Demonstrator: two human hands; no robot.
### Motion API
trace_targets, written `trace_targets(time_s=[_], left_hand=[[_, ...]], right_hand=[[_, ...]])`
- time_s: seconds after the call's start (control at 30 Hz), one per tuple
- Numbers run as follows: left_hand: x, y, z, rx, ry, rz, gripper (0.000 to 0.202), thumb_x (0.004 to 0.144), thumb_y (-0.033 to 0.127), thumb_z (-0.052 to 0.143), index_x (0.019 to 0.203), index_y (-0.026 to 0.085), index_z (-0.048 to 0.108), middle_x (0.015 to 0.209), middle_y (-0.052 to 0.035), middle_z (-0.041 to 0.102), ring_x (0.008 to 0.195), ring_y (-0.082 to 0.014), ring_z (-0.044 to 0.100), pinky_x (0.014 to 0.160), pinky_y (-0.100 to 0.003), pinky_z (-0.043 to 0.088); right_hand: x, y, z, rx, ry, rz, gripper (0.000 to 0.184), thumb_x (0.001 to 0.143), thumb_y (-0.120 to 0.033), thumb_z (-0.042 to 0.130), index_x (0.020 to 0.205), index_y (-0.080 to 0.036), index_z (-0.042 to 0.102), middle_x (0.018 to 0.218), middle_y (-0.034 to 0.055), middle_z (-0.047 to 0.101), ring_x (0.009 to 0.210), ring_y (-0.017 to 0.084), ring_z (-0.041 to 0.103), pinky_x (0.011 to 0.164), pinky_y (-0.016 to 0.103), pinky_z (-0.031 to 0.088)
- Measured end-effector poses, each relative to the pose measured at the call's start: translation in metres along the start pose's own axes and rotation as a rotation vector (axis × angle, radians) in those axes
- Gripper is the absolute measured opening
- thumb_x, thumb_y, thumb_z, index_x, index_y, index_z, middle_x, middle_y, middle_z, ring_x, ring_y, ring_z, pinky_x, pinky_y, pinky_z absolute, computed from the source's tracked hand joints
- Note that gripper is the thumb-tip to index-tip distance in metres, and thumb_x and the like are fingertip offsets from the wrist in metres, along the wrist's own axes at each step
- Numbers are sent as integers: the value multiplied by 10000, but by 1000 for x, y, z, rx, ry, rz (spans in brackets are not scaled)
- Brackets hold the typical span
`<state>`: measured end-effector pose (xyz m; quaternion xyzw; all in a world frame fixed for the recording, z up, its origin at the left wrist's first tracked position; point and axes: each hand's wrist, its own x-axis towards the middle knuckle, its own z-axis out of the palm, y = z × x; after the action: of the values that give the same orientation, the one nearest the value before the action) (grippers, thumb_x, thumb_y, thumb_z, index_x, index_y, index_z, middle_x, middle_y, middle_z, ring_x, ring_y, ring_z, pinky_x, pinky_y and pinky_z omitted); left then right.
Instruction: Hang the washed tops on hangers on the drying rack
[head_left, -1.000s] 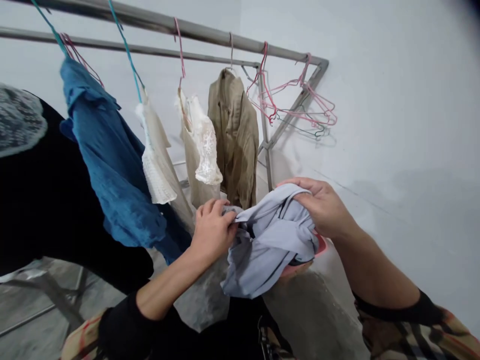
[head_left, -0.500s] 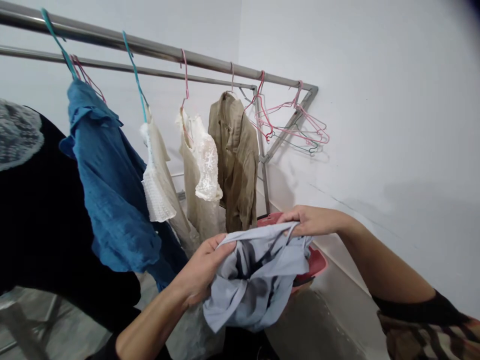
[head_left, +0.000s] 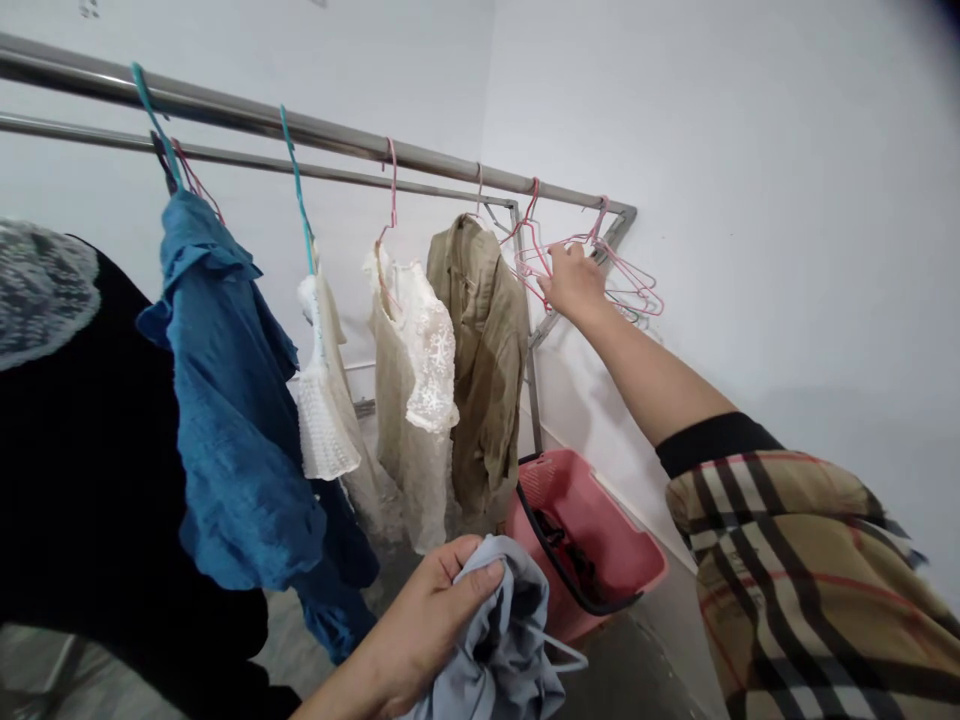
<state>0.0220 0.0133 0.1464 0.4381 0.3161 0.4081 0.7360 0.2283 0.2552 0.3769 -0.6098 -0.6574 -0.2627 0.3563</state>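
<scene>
My left hand [head_left: 442,610], low in the middle, is closed on a bunched blue-grey garment [head_left: 502,640]; a thin strap loops out at its right side. The garment's kind is hidden by its folds. Stretched up to the rack's far end, my right hand [head_left: 576,282] is at a red clothes hanger [head_left: 534,235], thumb and forefinger apart beside its wire. Whether the fingers touch the wire is hard to see. Pink and green hangers [head_left: 634,285] hang just behind that hand. An olive-brown shirt [head_left: 480,340] hangs left of the red hanger.
A metal rail [head_left: 337,130] crosses the view. On it hang a white lace top [head_left: 412,380], a white knit garment [head_left: 326,410], a blue garment [head_left: 232,430] and a black garment with lace [head_left: 82,480]. Below stands a pink basket [head_left: 630,540] with dark items inside, near the wall.
My right hand has let go of the blue-grey garment and moved up to the red hanger. The garment now hangs bunched from my left hand, lower down, and the basket shows more fully.
</scene>
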Motion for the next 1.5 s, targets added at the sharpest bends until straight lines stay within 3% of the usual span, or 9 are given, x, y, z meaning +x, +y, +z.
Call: trace_targets(time_s=[0.13, 0.27, 0.63, 0.8, 0.97, 1.07, 1.2, 1.4, 1.5], left_hand=[[-2, 4, -5, 17, 8, 26, 461, 646, 512, 830, 793, 126, 627, 692, -20, 621, 646, -128, 576, 669, -239, 449], [-1, 3, -8, -7, 18, 17, 470, 669, 536, 810, 791, 123, 620, 708, -31, 630, 644, -129, 580, 679, -256, 457], [2, 3, -9, -31, 40, 18, 486, 650, 554, 816, 799, 127, 636, 688, -29, 642, 633, -130, 588, 673, -254, 467], [5, 0, -11, -37, 51, 26, 479, 645, 551, 820, 783, 129, 641, 684, -26, 644, 604, -117, 576, 662, -249, 466], [5, 1, -9, 5, 64, 14, 506, 639, 572, 817, 804, 115, 676, 706, -46, 676, 630, -123, 594, 666, -237, 469], [4, 4, -8, 24, 93, 7, 508, 642, 568, 817, 825, 112, 687, 717, -49, 692, 635, -128, 609, 670, -240, 482], [6, 7, -11, 43, 141, 21, 453, 676, 517, 813, 855, 118, 694, 723, -46, 708, 649, -135, 628, 663, -235, 494], [15, 3, -19, 45, 186, 38, 377, 705, 436, 813, 919, 143, 711, 732, -32, 717, 674, -148, 653, 674, -245, 518], [21, -2, -22, 81, 183, 64, 337, 737, 409, 795, 942, 152, 719, 765, -26, 722, 703, -135, 656, 698, -227, 516]], right_hand=[[16, -2, 19, -132, -126, 96, 425, 901, -75, 382, 1309, -127, 492, 1271, 228, 550, 1089, 311, 599, 882, 404, 463], [23, 11, 23, -174, -113, 84, 446, 916, -52, 275, 1265, -125, 543, 1154, 197, 637, 1091, 301, 611, 898, 395, 461], [48, 36, 28, -169, -31, 208, 464, 896, 3, 271, 1170, -62, 640, 1139, 239, 664, 1121, 333, 620, 899, 434, 459], [44, 31, 33, -24, 87, 157, 468, 934, -58, 221, 1156, -78, 632, 1068, 227, 684, 1086, 317, 624, 928, 465, 412], [23, 27, 23, 106, 123, 105, 420, 948, -144, 268, 1151, -121, 635, 1045, 187, 691, 1081, 323, 604, 950, 480, 395], [-16, 36, 12, 231, 135, 71, 394, 938, -191, 340, 1214, -184, 621, 1060, 114, 708, 1048, 295, 625, 948, 456, 428], [-113, 60, 5, 468, 178, 67, 422, 961, -315, 353, 1294, -185, 577, 1081, 96, 716, 856, 214, 656, 842, 367, 500], [-302, 84, 24, 610, 262, 412, 486, 953, -475, 335, 1327, -231, 525, 1003, 117, 695, 934, 243, 663, 825, 410, 526], [-371, 82, 38, 739, 165, 575, 514, 906, -507, 417, 1357, -267, 474, 807, 74, 637, 784, 252, 644, 749, 418, 520]])
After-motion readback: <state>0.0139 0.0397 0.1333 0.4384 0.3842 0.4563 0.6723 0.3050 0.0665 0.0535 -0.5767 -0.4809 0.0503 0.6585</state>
